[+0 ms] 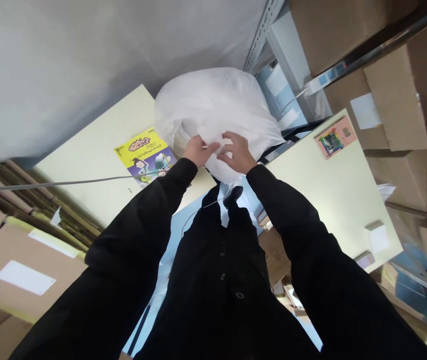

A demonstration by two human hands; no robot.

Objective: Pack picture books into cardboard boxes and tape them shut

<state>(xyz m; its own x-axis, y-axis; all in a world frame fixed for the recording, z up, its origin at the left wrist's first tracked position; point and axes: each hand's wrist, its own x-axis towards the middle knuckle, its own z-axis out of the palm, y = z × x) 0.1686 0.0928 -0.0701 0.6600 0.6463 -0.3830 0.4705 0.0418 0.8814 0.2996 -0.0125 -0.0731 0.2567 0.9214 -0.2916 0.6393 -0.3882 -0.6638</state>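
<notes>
A large, bulging white translucent plastic bag [217, 100] stands in front of me between two pale tabletops. My left hand [197, 151] is at its near side, thumb and fingers closed on what looks like a fold of the bag, with a small whitish edge showing at the fingertips. Facing it, my right hand [239, 152] rests against the bag with curved fingers apart. Something brownish [179, 141] shows through clear film beside my left hand. A yellow and purple printed booklet [146, 156] lies left of the bag, partly covered by my left sleeve.
On the right tabletop [311, 170] lie a pink box [335, 137] and a small white box [377, 237]. Cardboard boxes [397, 100] fill shelves at the right. Flattened cartons [37, 260] stand at the left. A grey cable [67, 183] crosses the left tabletop [97, 135].
</notes>
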